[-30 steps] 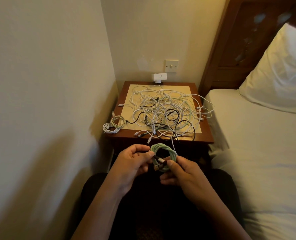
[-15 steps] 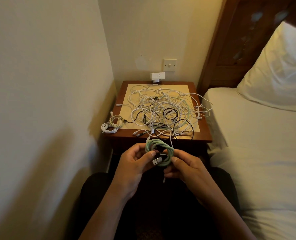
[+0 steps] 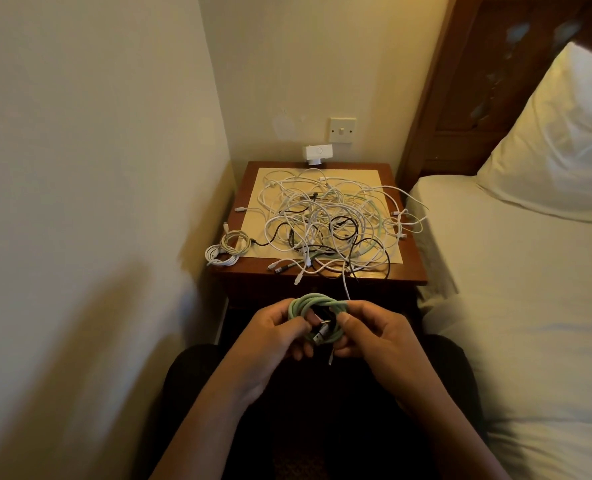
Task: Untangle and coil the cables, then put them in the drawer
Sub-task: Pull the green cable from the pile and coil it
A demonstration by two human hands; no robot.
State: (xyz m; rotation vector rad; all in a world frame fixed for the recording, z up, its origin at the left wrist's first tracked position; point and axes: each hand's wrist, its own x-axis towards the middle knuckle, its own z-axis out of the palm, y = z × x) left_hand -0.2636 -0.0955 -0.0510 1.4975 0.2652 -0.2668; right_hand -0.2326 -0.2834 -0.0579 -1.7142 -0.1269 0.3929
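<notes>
Green coil — partly behind fingers

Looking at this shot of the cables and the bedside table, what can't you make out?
Head view only:
- Drawer: the bedside table has its front in dark shadow behind the hands; no drawer shows.
- The green cable coil: the left hand and right hand wrap its sides, hiding how it is fastened.
- The cable tangle: overlapping strands, too thin to count.
- The coiled bundles at the table's left edge: too small to count.
</notes>
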